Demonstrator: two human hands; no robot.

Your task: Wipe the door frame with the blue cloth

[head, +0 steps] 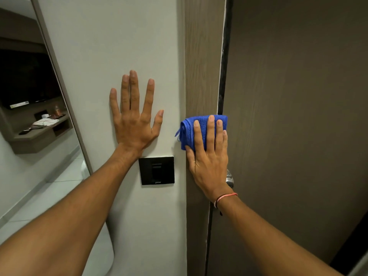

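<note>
The door frame (201,66) is a vertical brown wood-grain strip between the white wall and the darker brown door (294,116). A folded blue cloth (189,132) lies flat against the frame at about mid height. My right hand (209,156) presses on the cloth with flat fingers; a thin red bracelet circles its wrist. My left hand (133,116) rests flat on the white wall, fingers spread, to the left of the frame, holding nothing.
A black wall switch plate (156,170) sits just below my left hand. A metal door knob (229,179) peeks out behind my right wrist. A tall mirror (35,116) at the left reflects a shelf and a television. A dark gap runs between frame and door.
</note>
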